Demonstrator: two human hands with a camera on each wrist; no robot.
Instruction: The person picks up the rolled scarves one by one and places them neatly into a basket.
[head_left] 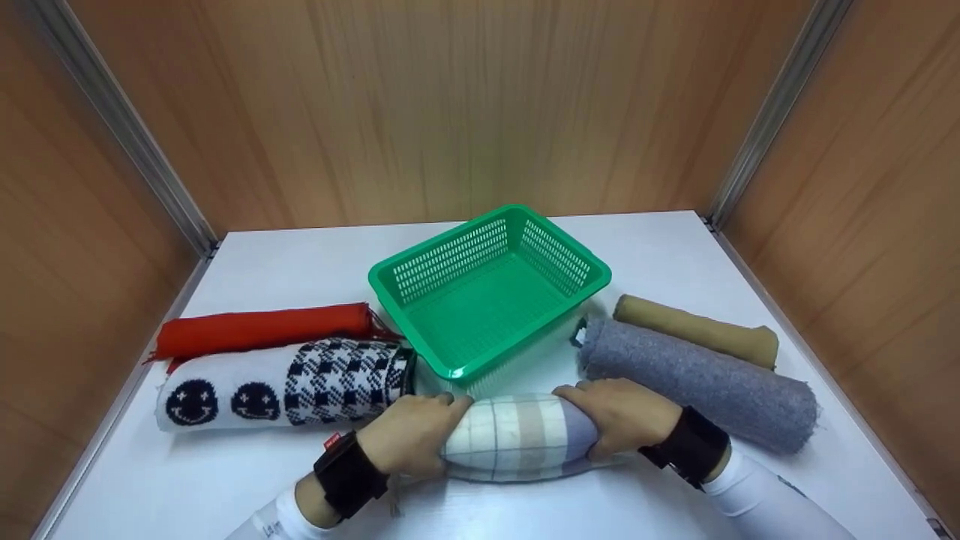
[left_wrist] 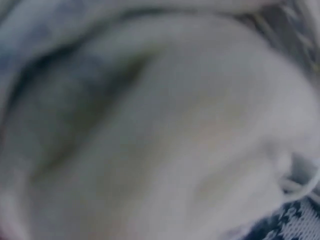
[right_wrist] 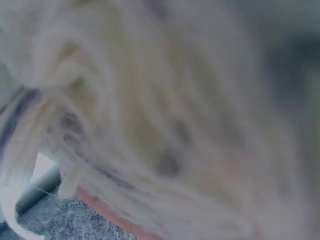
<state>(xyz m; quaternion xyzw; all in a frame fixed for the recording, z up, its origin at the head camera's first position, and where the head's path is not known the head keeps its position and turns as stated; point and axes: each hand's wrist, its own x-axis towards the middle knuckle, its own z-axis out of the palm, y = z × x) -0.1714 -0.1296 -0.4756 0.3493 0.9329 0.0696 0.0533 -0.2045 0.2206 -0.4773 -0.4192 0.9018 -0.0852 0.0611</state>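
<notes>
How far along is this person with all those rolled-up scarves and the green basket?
Five scarves already lie rolled, but the green basket holds nothing. In hand: the left hand and right hand grip the ends of the checked roll, just in front of the basket. Left on the table: the red roll, the smiley-patterned roll, the grey roll and the tan roll.

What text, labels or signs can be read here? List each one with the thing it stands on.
No word can be read for sure.
Left sleeve: dark lettering beginning "La", the rest cut off.
Left wristband: a small red tag, print too small to read.
Black-and-white scarf: two smiley faces, no words.
Both wrist views: too blurred.
</notes>
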